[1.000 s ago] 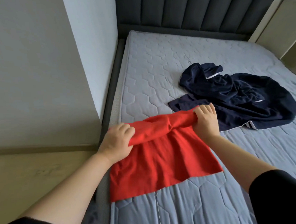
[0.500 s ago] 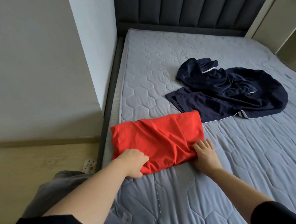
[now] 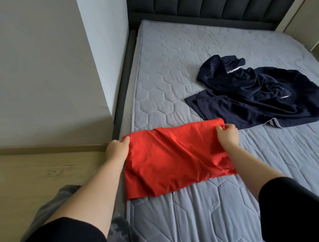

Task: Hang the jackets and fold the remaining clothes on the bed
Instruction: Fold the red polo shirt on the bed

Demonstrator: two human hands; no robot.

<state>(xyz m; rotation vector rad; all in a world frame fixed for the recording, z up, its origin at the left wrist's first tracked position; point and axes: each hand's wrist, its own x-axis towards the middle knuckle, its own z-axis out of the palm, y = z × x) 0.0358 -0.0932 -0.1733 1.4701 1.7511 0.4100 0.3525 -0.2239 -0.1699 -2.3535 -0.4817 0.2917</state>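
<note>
A red garment point(image 3: 176, 158), folded into a rough rectangle, lies at the near left corner of the grey quilted mattress point(image 3: 171, 69). My left hand point(image 3: 117, 149) pinches its far left corner at the mattress edge. My right hand point(image 3: 228, 135) pinches its far right corner, fingers curled round the cloth. Behind it, a crumpled navy garment point(image 3: 262, 93) with thin white trim lies spread on the mattress, its near edge just beyond the red one.
A dark padded headboard point(image 3: 214, 5) stands at the far end. A pale wall corner point(image 3: 102, 50) and wooden floor point(image 3: 39, 175) lie to the left of the dark bed frame point(image 3: 124, 80). A beige cabinet point(image 3: 306, 12) stands at the far right.
Both hands brought the far edge toward me, folding the red garment, pressed its near edge, then moved back to the far corners and took hold of them.
</note>
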